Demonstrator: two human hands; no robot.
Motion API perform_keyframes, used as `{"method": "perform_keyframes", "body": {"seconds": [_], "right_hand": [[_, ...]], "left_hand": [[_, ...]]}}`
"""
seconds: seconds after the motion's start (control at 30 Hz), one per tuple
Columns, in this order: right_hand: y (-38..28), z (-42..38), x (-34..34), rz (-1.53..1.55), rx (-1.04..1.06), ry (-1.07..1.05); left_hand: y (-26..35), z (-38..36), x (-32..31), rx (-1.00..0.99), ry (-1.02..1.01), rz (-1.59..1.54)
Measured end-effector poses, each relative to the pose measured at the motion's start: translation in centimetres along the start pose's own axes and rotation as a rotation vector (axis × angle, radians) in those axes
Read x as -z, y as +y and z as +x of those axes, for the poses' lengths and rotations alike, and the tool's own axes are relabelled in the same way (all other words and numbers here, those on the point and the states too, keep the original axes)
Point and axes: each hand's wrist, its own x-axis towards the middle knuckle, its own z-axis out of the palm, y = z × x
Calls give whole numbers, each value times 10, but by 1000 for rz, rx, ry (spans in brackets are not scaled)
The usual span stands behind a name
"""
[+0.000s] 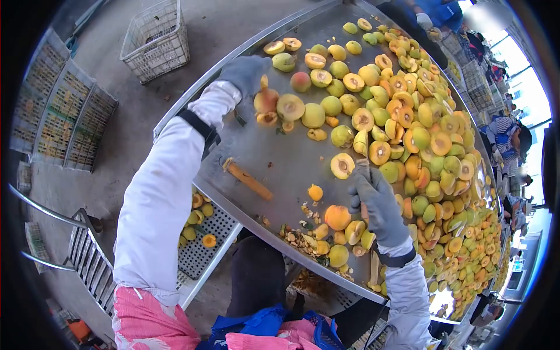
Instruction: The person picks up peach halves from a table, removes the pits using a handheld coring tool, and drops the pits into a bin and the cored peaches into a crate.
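One gloved left hand (244,74) bends beside a peach (266,100) on the surface (289,172); it is blurry, so I can't tell if it grips. The right hand (380,204) is mostly curled (I can't tell what's inside), next to a nearly round half (342,165), cut face up. A stick (249,181) lies slanting, top left to bottom right.

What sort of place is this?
Probably a fruit-processing shed: a metal table heaped with halved fruit, slatted crates on the floor, and other people beyond the table.
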Motion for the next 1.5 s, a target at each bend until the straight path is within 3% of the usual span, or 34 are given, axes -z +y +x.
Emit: {"method": "perform_keyframes", "body": {"seconds": [0.07, 0.13, 0.17, 0.23, 0.27, 0.33, 0.37, 0.43, 0.53, 0.6, 0.77, 0.9, 0.97, 1.03, 1.1, 1.2, 1.27, 1.33, 1.4, 1.47, 1.5], "right_hand": [[7, 6, -8, 44, -39, -29], [3, 4, -16, 29, -7, -84], [-1, 3, -24, 12, 24, -140], [-13, -3, -41, -60, 12, -164], [-10, -3, -49, 4, 82, -184], [-10, -9, -58, 61, 154, -200], [-12, -16, -60, 63, 144, -190], [-14, -29, -67, 124, 82, -253], [-9, -31, -80, 94, 48, -148], [-4, -33, -84, 59, 57, -134], [0, -42, -93, -108, 251, -35], [-4, -52, -104, -118, 280, -50], [-4, -57, -111, -246, 397, -1], [4, -56, -118, -299, 518, 3], [7, -60, -124, -348, 640, 10], [-3, -78, -131, -345, 528, -2], [-7, -92, -132, -115, 129, -132], [-8, -109, -131, -43, -6, -116], [-1, -128, -122, 43, -151, -85], [9, -147, -104, 312, -288, -259], [14, -156, -91, 326, -301, -235]], "left_hand": [[10, -27, 7, -12, -33, 13], [8, -48, -4, 280, -39, -917], [17, -65, -4, 298, -44, -915], [41, -99, 0, 106, -42, -1783], [50, -115, 6, 124, -51, -1781], [69, -136, 16, -282, 246, -841], [79, -143, 13, -286, 234, -850], [93, -154, 4, -247, 422, -908], [106, -161, -3, -297, 412, -1040], [113, -174, 1, -276, 459, -952], [111, -184, 2, -320, 518, -823], [120, -194, 7, -328, 649, -902], [124, -196, 9, -306, 709, -939], [130, -200, 16, 71, 269, -2008], [132, -208, 23, 135, 291, -2003], [135, -215, 30, 276, 317, -2025], [142, -221, 34, 356, 307, -2055], [155, -233, 38, 332, 366, -2143], [167, -246, 36, 334, 272, -2139], [184, -260, 36, 331, 172, -2129], [193, -267, 37, 341, 78, -2144]]}}
